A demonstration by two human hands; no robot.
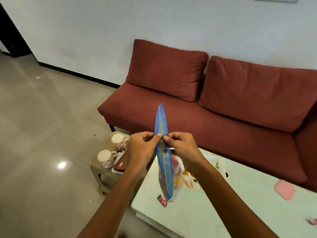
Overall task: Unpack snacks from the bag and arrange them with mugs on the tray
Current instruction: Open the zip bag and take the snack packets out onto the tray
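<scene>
A clear zip bag [162, 127] with a blue seal strip stands edge-on in front of me. My left hand [143, 149] and my right hand [181, 148] pinch the two sides of its top strip. Snacks show dimly through the bag's lower part. Two white mugs with red flower print, one [118, 140] behind the other [105, 158], stand on a small beige side table [97, 169]. A brown snack packet [121, 163] lies beside the mugs. A tray with a printed picture [219, 166] rests on the pale green table, partly hidden by my right arm.
A small red wrapped sweet [162, 200] lies on the pale green table [223, 212] below the bag. A pink pouch [284, 189] sits at the right, another wrapper [313, 226] at the edge. A maroon sofa [214, 107] stands behind, tiled floor to the left.
</scene>
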